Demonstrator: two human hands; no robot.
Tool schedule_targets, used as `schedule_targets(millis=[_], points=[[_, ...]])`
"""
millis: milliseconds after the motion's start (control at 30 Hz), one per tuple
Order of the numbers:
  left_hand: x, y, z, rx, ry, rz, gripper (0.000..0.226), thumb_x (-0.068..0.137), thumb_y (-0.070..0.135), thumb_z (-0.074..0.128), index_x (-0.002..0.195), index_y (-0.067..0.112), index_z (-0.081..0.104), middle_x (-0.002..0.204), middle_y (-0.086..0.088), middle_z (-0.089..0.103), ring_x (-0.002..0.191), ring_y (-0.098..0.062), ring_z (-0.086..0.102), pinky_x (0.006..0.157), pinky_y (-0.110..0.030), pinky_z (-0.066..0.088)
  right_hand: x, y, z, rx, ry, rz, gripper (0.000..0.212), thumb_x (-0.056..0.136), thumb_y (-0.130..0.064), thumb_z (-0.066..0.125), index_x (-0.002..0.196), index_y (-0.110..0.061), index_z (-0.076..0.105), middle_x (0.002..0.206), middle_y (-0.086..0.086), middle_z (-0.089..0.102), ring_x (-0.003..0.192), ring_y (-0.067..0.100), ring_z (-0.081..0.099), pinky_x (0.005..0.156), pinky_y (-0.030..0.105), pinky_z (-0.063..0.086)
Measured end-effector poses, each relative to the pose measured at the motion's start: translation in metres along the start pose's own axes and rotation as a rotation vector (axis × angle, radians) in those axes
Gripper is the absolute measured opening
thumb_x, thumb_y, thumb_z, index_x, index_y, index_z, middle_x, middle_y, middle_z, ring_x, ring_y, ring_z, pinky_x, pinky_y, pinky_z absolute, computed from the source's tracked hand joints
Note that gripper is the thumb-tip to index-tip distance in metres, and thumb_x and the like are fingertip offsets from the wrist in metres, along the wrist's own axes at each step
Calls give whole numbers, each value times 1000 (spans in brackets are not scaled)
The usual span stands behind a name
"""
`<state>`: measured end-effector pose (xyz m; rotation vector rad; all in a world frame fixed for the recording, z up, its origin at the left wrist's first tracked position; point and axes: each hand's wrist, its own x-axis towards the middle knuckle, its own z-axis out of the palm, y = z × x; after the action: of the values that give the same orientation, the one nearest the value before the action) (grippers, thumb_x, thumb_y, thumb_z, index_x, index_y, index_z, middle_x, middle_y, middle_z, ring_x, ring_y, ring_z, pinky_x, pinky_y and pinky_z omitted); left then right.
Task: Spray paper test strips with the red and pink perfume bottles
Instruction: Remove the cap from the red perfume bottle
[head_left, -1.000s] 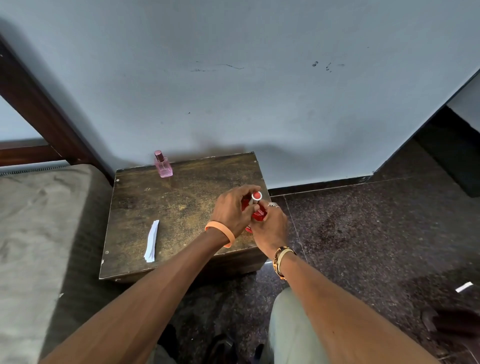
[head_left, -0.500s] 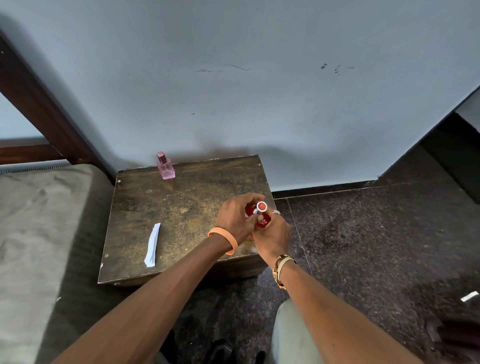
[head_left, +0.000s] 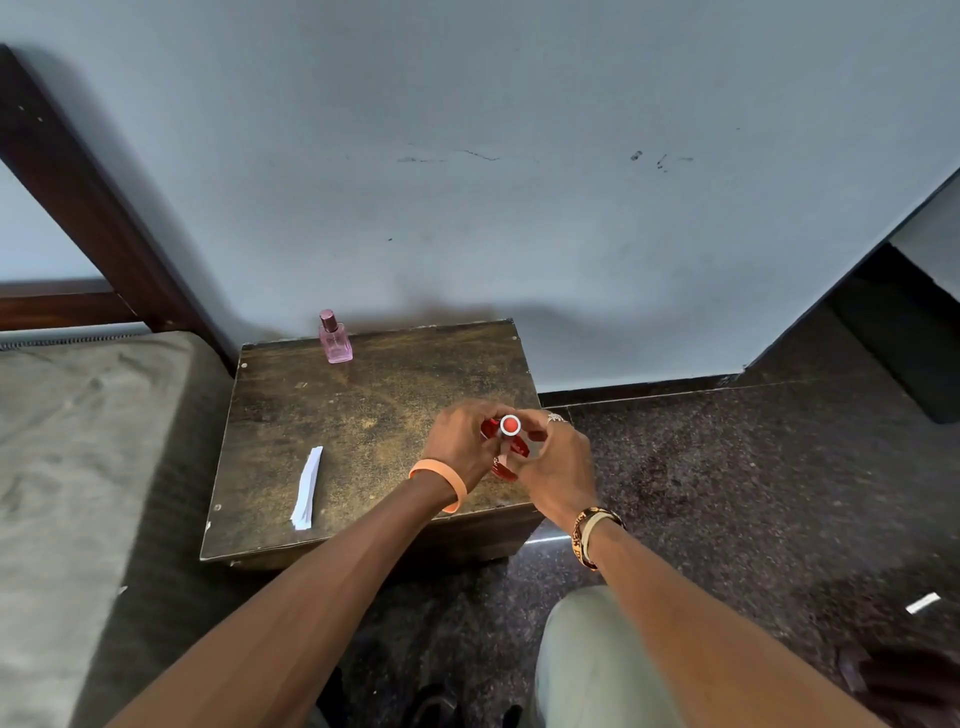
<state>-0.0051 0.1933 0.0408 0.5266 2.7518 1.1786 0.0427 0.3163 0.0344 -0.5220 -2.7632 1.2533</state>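
- The red bottle (head_left: 514, 448) is gripped between both hands above the table's (head_left: 311, 415) near right part, its round red top turned towards the camera.
- The left hand (head_left: 460, 447) is curled round the bottle's left side; an orange band (head_left: 459, 486) is worn at its wrist.
- The right hand (head_left: 558, 467) is closed on the bottle's right side.
- The strips (head_left: 307, 488) are stacked flat on the table, well left of the left hand.
- The pink bottle (head_left: 336, 343) is stood upright at the far edge, beyond and left of both hands.
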Motion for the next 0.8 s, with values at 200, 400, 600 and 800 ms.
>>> schedule_targets(millis=[200, 400, 600, 800], points=[[-1, 0, -1, -45, 9, -15, 32, 78, 8, 74, 106, 25, 72, 106, 2, 72, 97, -14, 65, 90, -37, 55, -1, -4, -1, -48, -23, -48, 43, 81, -21, 79, 122, -26, 67, 112, -4, 72, 107, 14, 65, 94, 35, 55], [-3, 1, -11, -138, 52, -10, 30, 78, 6, 73, 103, 23, 73, 100, 6, 73, 92, -8, 64, 87, -29, 55, 1, -11, 0, -56, 13, -109, 42, 83, -23, 77, 123, -27, 66, 109, -4, 72, 102, 12, 66, 87, 27, 55], [-5, 9, -24, -183, 94, -9, 36, 79, 6, 73, 111, 21, 68, 106, 4, 72, 98, -9, 65, 89, -26, 54, -4, -29, -7, -19, 77, -177, 50, 80, -14, 78, 127, -23, 63, 108, 0, 69, 96, 12, 63, 84, 31, 58], [-12, 5, -56, -206, 199, -18, 32, 81, 8, 73, 110, 21, 66, 102, 2, 73, 94, -11, 68, 86, -30, 57, -6, -68, -6, 58, 96, -233, 55, 77, -4, 73, 129, -19, 62, 106, 2, 69, 96, 11, 63, 84, 27, 57]])
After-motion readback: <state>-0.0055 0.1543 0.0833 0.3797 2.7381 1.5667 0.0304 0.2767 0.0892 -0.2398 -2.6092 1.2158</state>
